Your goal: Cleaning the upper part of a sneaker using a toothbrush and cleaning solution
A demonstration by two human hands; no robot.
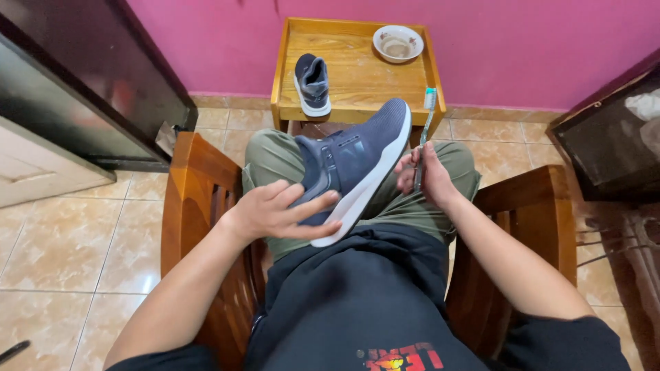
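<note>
Sitting in a wooden chair (199, 185), the person has a grey shoe (357, 161) with a white sole lying across the lap, toe up toward the desk (357, 75). Left hand (278, 209) lies flat and open on the heel end, fingers spread over the upper, steadying not gripping. Right hand (423, 175) is closed round a toothbrush (425, 130), handle pinched upright, bristle head up in the air beside the toe, apart from the sole; thumb near the sole edge. Judgement: cleaning looks early or paused, brush off the shoe, no suds or wet marks I can make out. Second shoe (313, 86) sits on the desk, untouched as far as I can tell, well apart from a small bowl (397, 42) with something pale in it. Both forearms bent inward over the lap, wrists about level.
</note>
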